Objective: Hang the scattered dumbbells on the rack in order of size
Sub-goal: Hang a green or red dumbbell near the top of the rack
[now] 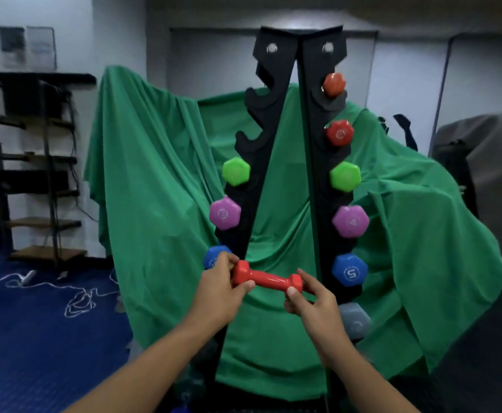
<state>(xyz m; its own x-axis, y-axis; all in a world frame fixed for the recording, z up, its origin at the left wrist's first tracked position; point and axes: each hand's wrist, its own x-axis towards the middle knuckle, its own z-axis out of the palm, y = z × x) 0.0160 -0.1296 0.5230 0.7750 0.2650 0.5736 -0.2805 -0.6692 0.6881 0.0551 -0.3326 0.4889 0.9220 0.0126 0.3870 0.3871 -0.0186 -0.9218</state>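
Both hands are gripping 1 glossy red hex-ended dumbbell [267, 280] in front of the black A-frame rack [309, 162]: left hand [219, 289] w/ fingers curled round left end, right hand [314, 301] pinching right end. Rack's right side is holding 6 hex dumbbells, left side 3 visible.

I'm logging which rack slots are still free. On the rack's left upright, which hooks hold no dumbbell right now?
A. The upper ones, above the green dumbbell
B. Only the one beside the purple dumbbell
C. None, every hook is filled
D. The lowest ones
A: on the rack, the left upright's notches above the green dumbbell stand bare, while green, purple and blue ends sit below.
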